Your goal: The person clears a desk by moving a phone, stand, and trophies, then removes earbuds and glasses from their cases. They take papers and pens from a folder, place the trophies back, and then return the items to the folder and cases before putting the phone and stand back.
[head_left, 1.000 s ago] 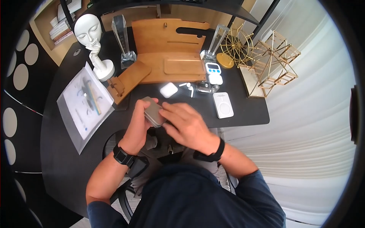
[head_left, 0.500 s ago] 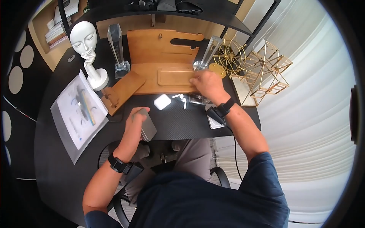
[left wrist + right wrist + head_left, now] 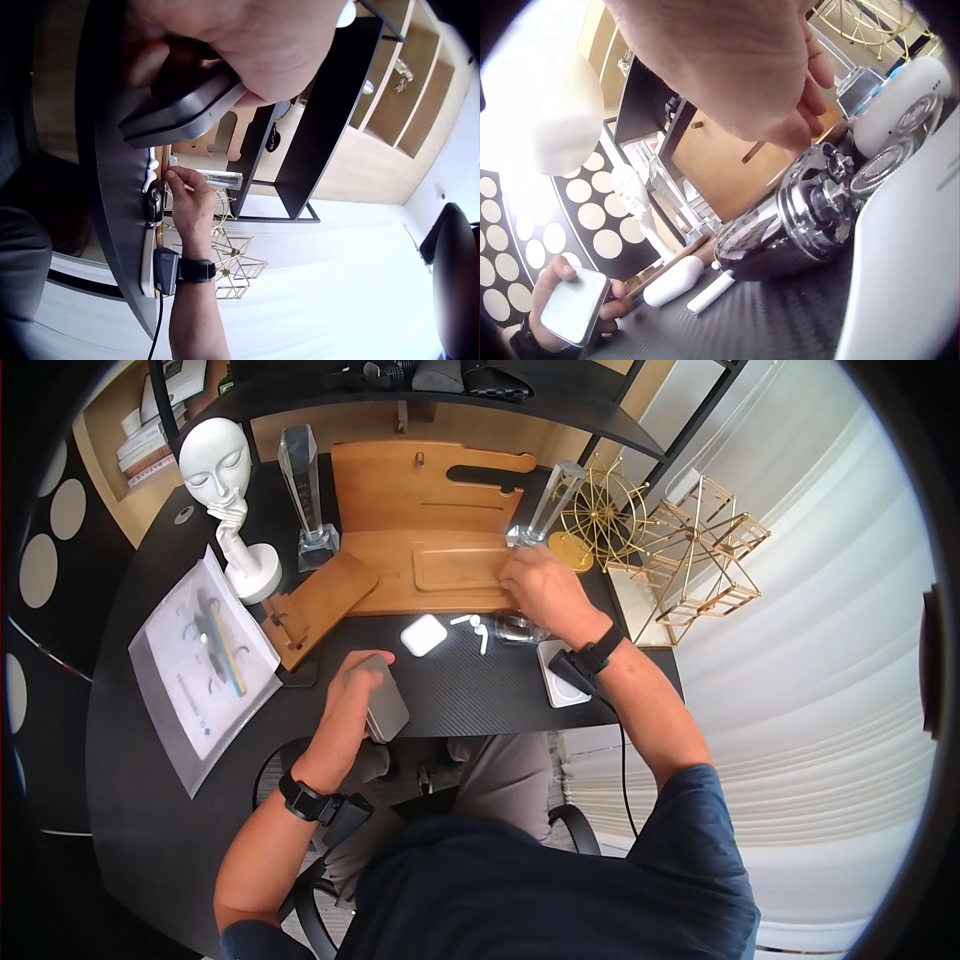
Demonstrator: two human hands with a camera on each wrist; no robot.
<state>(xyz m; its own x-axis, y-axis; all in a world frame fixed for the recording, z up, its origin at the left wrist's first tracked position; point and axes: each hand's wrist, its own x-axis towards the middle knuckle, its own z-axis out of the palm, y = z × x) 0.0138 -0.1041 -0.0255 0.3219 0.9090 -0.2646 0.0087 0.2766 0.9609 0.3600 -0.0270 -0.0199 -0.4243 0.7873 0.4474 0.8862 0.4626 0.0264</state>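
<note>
In the head view my left hand holds a flat grey case above the desk's front edge, thumb across its top; the left wrist view shows the case under the palm. My right hand is at the right end of the wooden organizer, its fingertips bent down at the edge; whether they hold anything is hidden. Beneath that hand lies a shiny chrome and dark device. A white timer with blue buttons is beside the fingers. A white earbud case and loose earbuds lie left of the device.
A white charger lies under the right wrist, with a black cable below. At left are a sheet in a clear sleeve and a white face sculpture. Crystal trophies and gold wheel models stand farther back.
My right hand has left the grey case and moved up and right to the organizer's edge. The left hand keeps the case, now slightly lower and left in view.
</note>
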